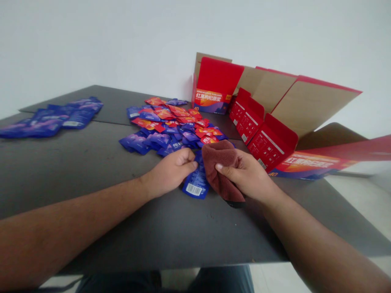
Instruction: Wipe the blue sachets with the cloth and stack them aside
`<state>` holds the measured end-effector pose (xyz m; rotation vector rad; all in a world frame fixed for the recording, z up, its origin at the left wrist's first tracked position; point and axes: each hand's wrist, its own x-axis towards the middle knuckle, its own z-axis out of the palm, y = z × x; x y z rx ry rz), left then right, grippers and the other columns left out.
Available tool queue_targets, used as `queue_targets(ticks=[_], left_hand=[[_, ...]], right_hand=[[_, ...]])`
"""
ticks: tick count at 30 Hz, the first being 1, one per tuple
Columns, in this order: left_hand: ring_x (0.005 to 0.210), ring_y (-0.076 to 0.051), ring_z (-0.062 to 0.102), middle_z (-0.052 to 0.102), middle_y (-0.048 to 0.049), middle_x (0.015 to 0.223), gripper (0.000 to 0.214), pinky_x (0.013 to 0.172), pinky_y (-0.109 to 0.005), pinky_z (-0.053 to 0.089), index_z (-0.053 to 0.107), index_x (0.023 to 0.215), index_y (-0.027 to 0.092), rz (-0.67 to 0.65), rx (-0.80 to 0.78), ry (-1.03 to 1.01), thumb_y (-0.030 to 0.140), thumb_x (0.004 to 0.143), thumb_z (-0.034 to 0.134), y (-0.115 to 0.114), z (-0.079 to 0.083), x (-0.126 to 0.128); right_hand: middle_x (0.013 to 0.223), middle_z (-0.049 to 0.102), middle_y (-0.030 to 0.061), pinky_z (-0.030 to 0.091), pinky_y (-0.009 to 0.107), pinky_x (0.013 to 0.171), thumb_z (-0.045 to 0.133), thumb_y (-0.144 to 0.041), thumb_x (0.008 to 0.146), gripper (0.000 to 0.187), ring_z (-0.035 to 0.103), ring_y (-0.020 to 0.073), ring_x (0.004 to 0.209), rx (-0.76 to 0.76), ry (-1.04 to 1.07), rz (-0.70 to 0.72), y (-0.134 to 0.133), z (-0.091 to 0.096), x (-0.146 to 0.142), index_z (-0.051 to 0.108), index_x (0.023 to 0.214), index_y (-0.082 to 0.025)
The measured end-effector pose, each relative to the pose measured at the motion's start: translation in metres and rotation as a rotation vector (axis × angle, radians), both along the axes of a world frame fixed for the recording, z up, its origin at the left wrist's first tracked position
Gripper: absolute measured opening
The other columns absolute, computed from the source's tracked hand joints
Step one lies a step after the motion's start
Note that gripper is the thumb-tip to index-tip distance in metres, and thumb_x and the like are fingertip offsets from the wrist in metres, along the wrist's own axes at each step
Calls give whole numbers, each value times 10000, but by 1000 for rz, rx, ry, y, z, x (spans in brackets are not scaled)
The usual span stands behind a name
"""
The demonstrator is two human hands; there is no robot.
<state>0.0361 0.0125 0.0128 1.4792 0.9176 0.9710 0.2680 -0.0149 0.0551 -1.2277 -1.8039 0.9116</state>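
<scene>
My left hand (174,171) pinches the edge of a blue pouch (197,181), whose barcode end hangs toward me. In my right hand (252,175) is a folded brown cloth (218,167), gripped with the thumb on top. The cloth touches or overlaps the pouch's right side; exactly where they meet is partly hidden. Just beyond both hands lies a heap of blue and red pouches (174,124), its near right part covered by the cloth.
More blue pouches (76,118) lie overlapping at the far left of the dark table (122,228). Open red cartons stand at the right: one at the back (210,99), others (262,142) nearer, with flaps spread wide. A white wall (122,44) rises behind.
</scene>
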Motion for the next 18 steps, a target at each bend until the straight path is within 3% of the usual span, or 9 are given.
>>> queue_targets(ticks=[3, 5, 8, 10, 14, 18], left_hand=[[562, -111, 490, 551, 39, 704, 177, 541, -242, 414, 547, 868, 205, -14, -61, -8, 341, 922, 648, -2, -1, 2], [581, -115, 521, 573, 32, 721, 206, 543, -241, 426, 543, 879, 202, -15, -91, -44, 359, 907, 673, -3, -1, 3], [599, -103, 513, 566, 29, 721, 249, 557, -229, 417, 534, 834, 190, -7, -79, -85, 356, 881, 714, -1, -3, 4], [583, -103, 512, 551, 37, 702, 258, 549, -229, 418, 520, 838, 196, -23, -109, -103, 360, 884, 714, 0, -4, 4], [591, -125, 560, 565, 37, 715, 257, 553, -250, 459, 509, 890, 211, -54, -183, -118, 380, 904, 702, 1, -8, 3], [626, -96, 497, 538, 29, 734, 218, 578, -219, 412, 532, 836, 186, -17, -61, -97, 328, 924, 673, 3, -11, 1]], right_hand=[[1191, 758, 76, 549, 413, 922, 745, -323, 870, 439, 710, 268, 1056, 245, -206, -158, -5, 3, -4, 673, 1292, -224], [1151, 746, 73, 535, 392, 901, 707, -248, 864, 383, 695, 256, 1038, 320, -367, -76, -10, 3, -8, 684, 1246, -230], [983, 714, 55, 518, 351, 810, 665, -174, 813, 212, 667, 234, 939, 323, -563, 125, -13, 2, -12, 694, 1020, -213], [982, 704, 60, 511, 356, 810, 652, -182, 820, 173, 657, 237, 940, 347, -597, 83, -12, 2, -12, 678, 989, -207], [1084, 717, 68, 506, 377, 893, 630, -210, 870, 246, 664, 245, 1027, 367, -534, -36, -9, 2, -11, 671, 1113, -213], [1011, 684, 54, 512, 343, 828, 642, -159, 798, 215, 645, 229, 970, 322, -592, 183, -11, -3, -12, 639, 1006, -214]])
